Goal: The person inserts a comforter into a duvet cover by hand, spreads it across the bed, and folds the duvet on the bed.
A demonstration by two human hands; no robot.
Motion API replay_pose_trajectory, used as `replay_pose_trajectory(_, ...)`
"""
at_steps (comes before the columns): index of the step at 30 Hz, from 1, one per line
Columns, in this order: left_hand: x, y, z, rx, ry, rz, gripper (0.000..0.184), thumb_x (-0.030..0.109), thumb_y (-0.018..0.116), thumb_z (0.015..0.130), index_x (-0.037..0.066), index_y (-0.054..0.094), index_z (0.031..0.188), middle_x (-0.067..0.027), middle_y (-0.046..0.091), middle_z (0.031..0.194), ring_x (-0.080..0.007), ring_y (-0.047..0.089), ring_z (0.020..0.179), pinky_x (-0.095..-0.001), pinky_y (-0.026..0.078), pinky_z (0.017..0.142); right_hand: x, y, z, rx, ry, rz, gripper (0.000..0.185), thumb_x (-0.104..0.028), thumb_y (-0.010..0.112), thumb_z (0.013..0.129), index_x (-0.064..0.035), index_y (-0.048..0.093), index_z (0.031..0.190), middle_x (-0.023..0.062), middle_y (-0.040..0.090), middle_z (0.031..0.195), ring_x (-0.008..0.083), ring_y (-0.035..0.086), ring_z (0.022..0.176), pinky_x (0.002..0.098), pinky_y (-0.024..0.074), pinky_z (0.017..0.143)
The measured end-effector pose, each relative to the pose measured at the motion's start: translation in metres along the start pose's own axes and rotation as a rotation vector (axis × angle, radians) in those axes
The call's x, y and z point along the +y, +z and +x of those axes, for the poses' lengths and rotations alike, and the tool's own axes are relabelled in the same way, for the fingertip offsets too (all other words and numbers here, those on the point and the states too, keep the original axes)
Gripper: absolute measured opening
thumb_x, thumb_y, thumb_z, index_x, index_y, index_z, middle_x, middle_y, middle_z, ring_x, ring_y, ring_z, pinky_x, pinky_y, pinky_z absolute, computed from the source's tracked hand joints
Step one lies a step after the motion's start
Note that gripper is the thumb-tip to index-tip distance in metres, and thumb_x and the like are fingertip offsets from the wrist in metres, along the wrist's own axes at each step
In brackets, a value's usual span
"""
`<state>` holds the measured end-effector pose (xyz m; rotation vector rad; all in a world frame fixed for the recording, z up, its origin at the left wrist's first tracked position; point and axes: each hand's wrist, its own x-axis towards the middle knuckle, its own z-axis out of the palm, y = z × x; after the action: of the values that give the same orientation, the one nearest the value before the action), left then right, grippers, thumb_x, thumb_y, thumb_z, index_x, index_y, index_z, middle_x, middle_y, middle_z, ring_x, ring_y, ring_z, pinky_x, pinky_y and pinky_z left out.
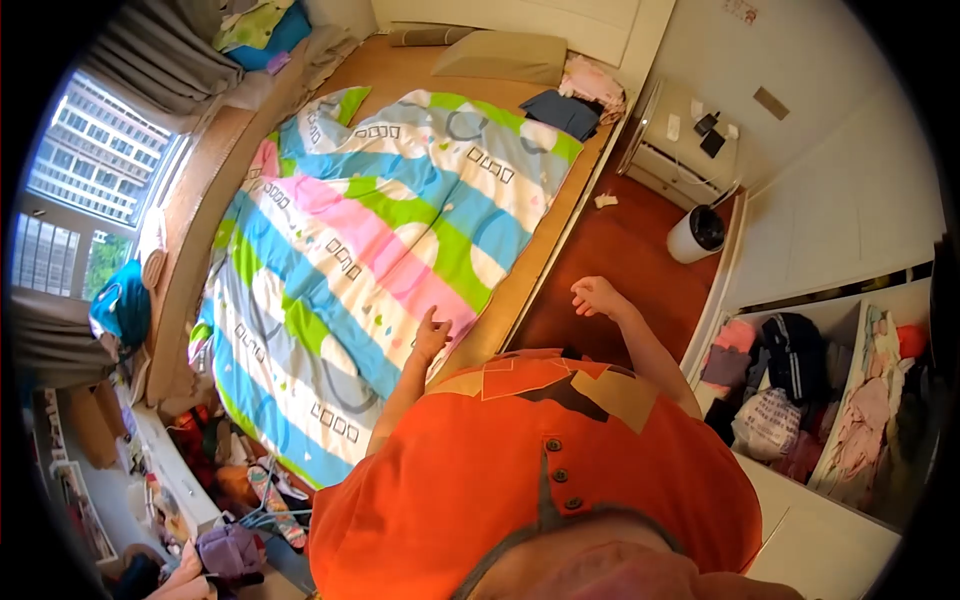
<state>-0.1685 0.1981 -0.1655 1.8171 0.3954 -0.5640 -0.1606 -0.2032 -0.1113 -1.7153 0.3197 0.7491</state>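
Observation:
A quilt (370, 230) with stripes of blue, green, pink, white and grey lies spread over the bed, its lower part hanging down at the left. My left hand (432, 335) is over the quilt's right lower edge, near the pink stripe, with its fingers apart; whether it touches the cloth I cannot tell. My right hand (597, 297) hangs in the air above the red-brown floor, right of the bed, fingers loosely curled and apart, holding nothing. A beige pillow (503, 57) and folded dark clothing (560, 114) rest at the bed's head.
A nightstand (680, 145) and a bin (696, 235) stand right of the bed. Open drawers of clothes (768, 425) are at the right. Clutter and a purple bag (230, 550) fill the lower left. A window (95, 150) is at the left.

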Motion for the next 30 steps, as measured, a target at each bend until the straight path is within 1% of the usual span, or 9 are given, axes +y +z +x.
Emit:
replay_pose_trajectory(2, 0.012, -0.001, 0.024, 0.024, -0.026, -0.171, 0.067, 0.019, 0.060, 0.081, 0.011, 0.024, 0.137, -0.0127, 0.059, 0.090, -0.0186, 0.060, 0.060, -0.0275, 0.046, 0.047, -0.022, -0.020, 0.012, 0.012, 0.042, -0.021, 0.027, -0.021, 0.045, 0.088, -0.0020, 0.053, 0.105, 0.0090, 0.059, 0.083, 0.0158, 0.060, 0.063, 0.0261, 0.0491, 0.055)
replay_pose_trajectory(7, 0.026, 0.003, 0.066, 0.054, -0.059, -0.212, 0.066, 0.020, 0.058, 0.083, 0.011, 0.023, 0.137, -0.0124, 0.057, 0.093, -0.0182, 0.060, 0.062, -0.0270, 0.045, 0.048, -0.048, -0.063, 0.052, 0.031, 0.073, 0.053, 0.027, -0.023, 0.045, 0.089, -0.0016, 0.052, 0.105, 0.0102, 0.060, 0.084, 0.0185, 0.061, 0.069, 0.0288, 0.0502, 0.059)
replay_pose_trajectory(10, 0.030, 0.012, 0.077, 0.037, -0.094, -0.298, 0.069, 0.021, 0.058, 0.082, 0.011, 0.019, 0.138, -0.0156, 0.054, 0.107, -0.0211, 0.062, 0.070, -0.0314, 0.049, 0.057, -0.067, -0.089, 0.087, 0.019, 0.095, 0.097, 0.027, -0.024, 0.045, 0.090, -0.0017, 0.051, 0.105, 0.0105, 0.060, 0.085, 0.0198, 0.061, 0.071, 0.0298, 0.0505, 0.060)
replay_pose_trajectory(17, 0.054, 0.033, 0.100, 0.228, -0.224, -0.417, 0.072, 0.023, 0.060, 0.081, 0.011, 0.018, 0.138, -0.0152, 0.055, 0.108, -0.0219, 0.062, 0.071, -0.0316, 0.049, 0.058, -0.104, -0.163, 0.225, -0.056, 0.114, 0.137, 0.029, -0.027, 0.049, 0.086, -0.0024, 0.052, 0.102, 0.0132, 0.059, 0.087, 0.0217, 0.061, 0.068, 0.0312, 0.0515, 0.058)
replay_pose_trajectory(20, 0.073, 0.058, 0.113, 0.348, -0.279, -0.473, 0.073, 0.024, 0.060, 0.080, 0.011, 0.018, 0.138, -0.0148, 0.055, 0.108, -0.0229, 0.062, 0.073, -0.0321, 0.049, 0.059, -0.105, -0.196, 0.294, -0.035, 0.133, 0.186, 0.029, -0.027, 0.049, 0.087, -0.0033, 0.050, 0.105, 0.0129, 0.059, 0.089, 0.0224, 0.061, 0.072, 0.0313, 0.0514, 0.062)
replay_pose_trajectory(22, 0.084, 0.079, 0.107, 0.392, -0.349, -0.477, 0.069, 0.022, 0.059, 0.082, 0.009, 0.019, 0.137, -0.0150, 0.057, 0.105, -0.0189, 0.061, 0.067, -0.0285, 0.048, 0.054, -0.093, -0.219, 0.342, -0.069, 0.096, 0.227, 0.033, -0.030, 0.052, 0.085, -0.0036, 0.050, 0.105, 0.0154, 0.060, 0.089, 0.0235, 0.062, 0.073, 0.0330, 0.0519, 0.062)
replay_pose_trajectory(24, 0.078, 0.103, 0.105, 0.418, -0.321, -0.400, 0.067, 0.021, 0.061, 0.082, 0.006, 0.023, 0.135, -0.0116, 0.059, 0.088, -0.0166, 0.059, 0.061, -0.0262, 0.047, 0.050, -0.090, -0.241, 0.375, -0.094, 0.141, 0.224, 0.040, -0.036, 0.056, 0.083, -0.0032, 0.050, 0.104, 0.0146, 0.060, 0.088, 0.0229, 0.061, 0.073, 0.0326, 0.0521, 0.062)
replay_pose_trajectory(27, 0.084, 0.146, 0.093, 0.420, -0.309, -0.299, 0.065, 0.019, 0.061, 0.083, 0.005, 0.025, 0.135, -0.0101, 0.058, 0.087, -0.0142, 0.058, 0.068, -0.0262, 0.048, 0.058, -0.048, -0.276, 0.436, -0.026, 0.259, 0.228, 0.038, -0.032, 0.053, 0.083, -0.0030, 0.047, 0.107, 0.0182, 0.059, 0.092, 0.0279, 0.061, 0.072, 0.0362, 0.0527, 0.062)
replay_pose_trajectory(30, 0.081, 0.188, 0.083, 0.434, -0.306, -0.303, 0.065, 0.017, 0.062, 0.082, 0.005, 0.026, 0.135, -0.0094, 0.059, 0.088, -0.0128, 0.056, 0.076, -0.0251, 0.047, 0.066, -0.021, -0.299, 0.477, 0.025, 0.365, 0.208, 0.039, -0.031, 0.052, 0.085, -0.0013, 0.046, 0.109, 0.0190, 0.059, 0.095, 0.0271, 0.061, 0.074, 0.0354, 0.0528, 0.060)
